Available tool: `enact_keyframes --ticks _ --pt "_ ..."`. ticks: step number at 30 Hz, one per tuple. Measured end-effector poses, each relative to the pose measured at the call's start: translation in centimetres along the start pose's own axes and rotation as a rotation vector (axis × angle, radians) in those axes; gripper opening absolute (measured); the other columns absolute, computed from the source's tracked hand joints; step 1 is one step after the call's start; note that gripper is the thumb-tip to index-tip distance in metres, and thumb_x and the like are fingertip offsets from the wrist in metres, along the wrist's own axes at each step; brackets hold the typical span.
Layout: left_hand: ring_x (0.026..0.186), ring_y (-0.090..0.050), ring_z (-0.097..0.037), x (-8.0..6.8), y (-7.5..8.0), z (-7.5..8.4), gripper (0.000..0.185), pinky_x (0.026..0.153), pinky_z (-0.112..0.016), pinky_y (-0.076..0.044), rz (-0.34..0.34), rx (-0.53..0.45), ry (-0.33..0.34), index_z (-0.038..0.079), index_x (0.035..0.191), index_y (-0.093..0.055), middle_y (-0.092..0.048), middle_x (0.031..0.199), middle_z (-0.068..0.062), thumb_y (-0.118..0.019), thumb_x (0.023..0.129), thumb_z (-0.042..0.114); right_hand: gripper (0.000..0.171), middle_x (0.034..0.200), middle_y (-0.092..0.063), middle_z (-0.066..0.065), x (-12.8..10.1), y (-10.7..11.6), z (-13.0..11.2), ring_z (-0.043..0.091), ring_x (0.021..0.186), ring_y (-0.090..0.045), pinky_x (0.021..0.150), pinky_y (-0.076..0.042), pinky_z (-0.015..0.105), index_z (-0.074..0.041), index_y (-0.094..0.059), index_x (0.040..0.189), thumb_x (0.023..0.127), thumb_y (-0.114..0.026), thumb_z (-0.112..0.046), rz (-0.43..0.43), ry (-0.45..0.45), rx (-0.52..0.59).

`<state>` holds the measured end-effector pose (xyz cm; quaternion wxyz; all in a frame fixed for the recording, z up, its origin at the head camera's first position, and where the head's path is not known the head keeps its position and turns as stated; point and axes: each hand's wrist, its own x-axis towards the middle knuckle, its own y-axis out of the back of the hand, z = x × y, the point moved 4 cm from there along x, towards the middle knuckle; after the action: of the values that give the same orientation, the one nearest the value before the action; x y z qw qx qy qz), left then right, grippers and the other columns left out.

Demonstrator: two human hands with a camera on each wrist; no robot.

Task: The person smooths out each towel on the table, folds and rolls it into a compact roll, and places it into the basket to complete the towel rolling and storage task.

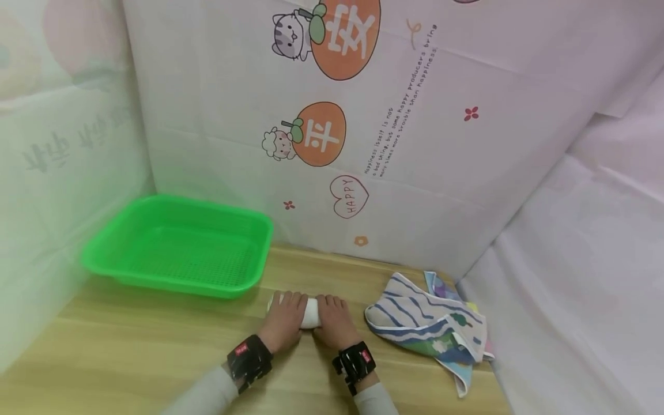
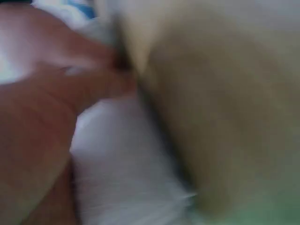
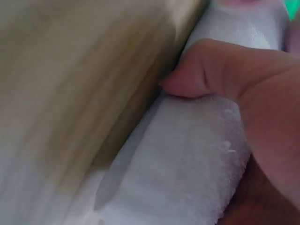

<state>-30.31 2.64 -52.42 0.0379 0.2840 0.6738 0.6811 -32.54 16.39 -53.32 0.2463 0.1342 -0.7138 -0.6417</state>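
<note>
White towel roll (image 1: 310,314), green basket (image 1: 178,246), striped cloth (image 1: 427,324)

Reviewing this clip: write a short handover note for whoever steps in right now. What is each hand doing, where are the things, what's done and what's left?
Left hand: on the rolled white towel, fingers curled over its left end.
Right hand: on the same roll, gripping its right end; the right wrist view shows the thumb pressed into the cloth.
The roll lies on the wooden table, just in front of the green basket, which holds nothing.
A striped towel lies crumpled to the right with other cloths under it.
Done: white towel looks rolled.
Left: probably placing it in the basket, then the remaining cloths.
</note>
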Motion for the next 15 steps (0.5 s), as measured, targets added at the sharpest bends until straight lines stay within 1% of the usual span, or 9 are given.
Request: enact_keyframes --ticks 2,3,6,9,12,15 --pt "0.099 -0.057 -0.028 -0.1 -0.9 -0.2 0.069 0.087 -0.046 -0.048 0.015 0.014 -0.002 0.003 0.124 -0.057 -0.061 0.11 -0.01 -0.087 0.069 0.032 0.063 0.115 -0.061 0.015 0.1 -0.1 -0.1 0.034 0.111 -0.058 0.097 -0.047 0.052 -0.004 -0.054 0.126 0.074 -0.087 -0.018 -0.029 -0.015 0.017" --pt "0.097 -0.058 -0.027 0.1 -1.2 -0.4 0.067 0.085 -0.045 -0.049 0.012 0.011 0.002 0.003 0.122 -0.057 -0.061 0.107 -0.01 -0.087 0.067 0.028 0.063 0.114 -0.062 0.015 0.2 -0.2 -0.1 0.034 0.11 -0.058 0.096 -0.048 0.052 -0.004 -0.054 0.126 0.074 -0.087 -0.017 -0.037 -0.02 0.026" --pt "0.095 -0.059 -0.028 0.6 -1.9 -1.1 0.063 0.084 -0.047 -0.05 -0.049 -0.035 0.013 0.003 0.118 -0.058 -0.063 0.105 -0.011 -0.087 0.067 0.024 0.063 0.11 -0.063 0.014 0.7 -0.7 0.2 0.032 0.104 -0.06 0.091 -0.05 0.049 -0.004 -0.055 0.124 0.071 -0.087 -0.018 -0.051 -0.025 0.03" --pt "0.092 -0.06 -0.028 1.2 -2.1 -1.3 0.057 0.082 -0.047 -0.05 -0.079 -0.067 0.015 0.003 0.112 -0.059 -0.064 0.102 -0.011 -0.088 0.067 0.021 0.06 0.104 -0.065 0.013 1.3 -1.0 0.7 0.03 0.096 -0.062 0.084 -0.053 0.046 -0.004 -0.058 0.12 0.068 -0.086 -0.016 -0.058 -0.021 0.032" --pt "0.089 -0.061 -0.027 1.9 -2.1 -1.4 0.053 0.079 -0.044 -0.051 -0.09 -0.069 0.006 0.004 0.109 -0.06 -0.064 0.099 -0.011 -0.088 0.067 0.02 0.057 0.099 -0.067 0.012 1.8 -1.0 1.1 0.029 0.089 -0.063 0.077 -0.054 0.044 -0.004 -0.06 0.115 0.065 -0.086 -0.014 -0.03 -0.004 0.025" --pt "0.084 -0.061 -0.026 2.6 -1.9 -1.5 0.049 0.074 -0.041 -0.052 -0.104 -0.089 0.005 0.004 0.103 -0.061 -0.064 0.093 -0.01 -0.09 0.066 0.02 0.052 0.094 -0.068 0.011 2.1 -0.9 1.5 0.028 0.083 -0.063 0.071 -0.054 0.042 -0.004 -0.062 0.11 0.065 -0.086 -0.016 0.027 0.032 0.023"
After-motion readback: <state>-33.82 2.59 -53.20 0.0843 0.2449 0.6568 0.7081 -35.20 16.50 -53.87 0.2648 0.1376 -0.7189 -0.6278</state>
